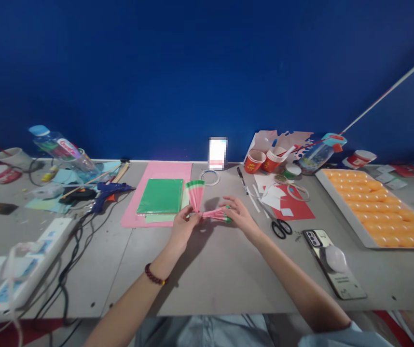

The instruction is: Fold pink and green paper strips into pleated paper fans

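Grey tabletop [210, 279], pleated fan [195, 193] (pink paper)

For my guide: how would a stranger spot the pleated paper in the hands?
On the grey table, right of the flat green paper stack, the left hand and right hand pinch it. It alone is pleated pink paper with green edges.

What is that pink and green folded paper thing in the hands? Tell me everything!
It is a pleated paper fan, thin paper in narrow accordion folds, pink with a white and green band at the wide end. One half stands spread upward; the other lies closed, pointing right. The left hand pinches the narrow middle where the halves meet; the right hand holds the closed half's green tip. It is low over the grey table.
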A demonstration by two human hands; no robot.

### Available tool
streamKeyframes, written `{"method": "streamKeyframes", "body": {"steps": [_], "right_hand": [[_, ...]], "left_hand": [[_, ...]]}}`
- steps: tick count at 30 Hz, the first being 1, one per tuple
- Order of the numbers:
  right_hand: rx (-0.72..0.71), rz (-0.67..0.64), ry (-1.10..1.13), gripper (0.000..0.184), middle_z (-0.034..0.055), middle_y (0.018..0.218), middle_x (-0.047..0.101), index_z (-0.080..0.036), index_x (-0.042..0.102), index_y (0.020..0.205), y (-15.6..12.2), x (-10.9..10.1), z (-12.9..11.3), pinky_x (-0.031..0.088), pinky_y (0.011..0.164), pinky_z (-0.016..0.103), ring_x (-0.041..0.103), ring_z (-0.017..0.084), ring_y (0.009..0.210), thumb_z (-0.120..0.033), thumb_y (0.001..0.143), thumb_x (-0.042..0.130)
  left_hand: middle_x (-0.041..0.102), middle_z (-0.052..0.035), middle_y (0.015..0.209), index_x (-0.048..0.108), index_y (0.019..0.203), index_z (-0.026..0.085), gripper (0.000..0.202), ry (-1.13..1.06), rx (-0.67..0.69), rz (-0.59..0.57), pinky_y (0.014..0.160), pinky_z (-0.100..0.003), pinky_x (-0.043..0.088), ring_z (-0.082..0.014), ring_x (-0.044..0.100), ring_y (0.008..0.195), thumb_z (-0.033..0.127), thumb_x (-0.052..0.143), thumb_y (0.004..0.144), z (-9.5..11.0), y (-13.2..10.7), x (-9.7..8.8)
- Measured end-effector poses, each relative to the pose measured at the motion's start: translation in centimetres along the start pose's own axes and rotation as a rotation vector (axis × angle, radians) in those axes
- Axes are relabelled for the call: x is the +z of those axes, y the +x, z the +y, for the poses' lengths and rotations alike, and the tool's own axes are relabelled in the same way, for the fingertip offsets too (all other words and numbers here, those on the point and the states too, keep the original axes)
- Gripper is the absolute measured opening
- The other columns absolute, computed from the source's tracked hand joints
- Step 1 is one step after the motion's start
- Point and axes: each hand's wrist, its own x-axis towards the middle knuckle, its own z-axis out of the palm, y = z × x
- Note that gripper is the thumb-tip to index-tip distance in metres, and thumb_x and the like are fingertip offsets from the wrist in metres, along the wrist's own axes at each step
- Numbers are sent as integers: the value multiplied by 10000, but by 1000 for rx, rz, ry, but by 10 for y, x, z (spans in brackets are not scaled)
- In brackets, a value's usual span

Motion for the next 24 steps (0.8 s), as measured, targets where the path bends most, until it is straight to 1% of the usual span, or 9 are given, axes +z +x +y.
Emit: {"method": "streamKeyframes", "body": {"steps": [3,5,7,10,14,17,20,22,24], "right_hand": [[69,-125,-13,474,-16,680,646,-210,506,1108,-6,6,-1,403,360,184,549,99,450,-424,714,661],[47,-110,-26,370,-30,582,614,-193,546,1001,-9,10,1,358,323,170,520,96,412,-429,732,642],[-18,-44,-47,293,-10,585,621,-186,561,903,-12,13,2,375,337,181,548,111,445,-424,748,628],[-172,15,-128,211,28,673,649,-192,574,881,-17,19,3,452,420,221,611,145,557,-367,770,615],[-476,30,-348,127,60,847,652,-199,599,884,-26,24,0,522,610,276,630,165,736,-250,768,600],[-579,-150,-542,361,83,1031,631,-204,545,1116,-30,21,-5,529,749,306,621,176,884,-271,770,624],[-664,-356,-824,719,146,1298,503,-188,342,1364,-29,16,-9,482,898,374,522,235,1140,-323,744,678],[-740,-370,-993,701,152,1334,478,-178,300,1397,-26,14,-7,458,926,393,492,241,1170,-249,784,633],[-800,-318,-1106,583,131,1280,533,-186,347,1378,-23,13,-3,467,890,380,536,221,1093,-147,831,544]], "left_hand": [[677,-11,690,663,951,118,468,-2,-54,-13,588,-236,509,-126,630,582,312,810,552,-5,0,0],[675,-15,659,661,948,115,458,-39,-77,8,587,-238,507,-139,640,596,326,802,567,-8,1,0],[677,-11,671,661,948,122,448,-98,-79,34,617,-241,515,-136,645,616,313,802,569,-9,2,0],[661,6,651,666,945,126,445,-167,-105,49,635,-245,521,-116,622,595,268,813,549,-6,4,-1],[671,2,718,669,946,152,435,-212,-136,19,651,-227,516,-101,614,624,241,820,548,4,6,-4],[660,11,701,673,864,149,371,-213,-129,-6,591,-187,480,-82,595,602,259,828,545,9,7,-6],[624,31,627,682,854,138,382,-186,-121,-41,485,-163,398,-54,524,514,282,835,534,11,7,-8],[613,36,618,688,905,145,428,-151,-114,-61,460,-160,357,-45,488,491,279,840,527,10,5,-8],[615,28,628,693,928,148,445,-105,-113,-100,467,-160,343,-43,474,496,261,842,525,7,3,-7]]}}
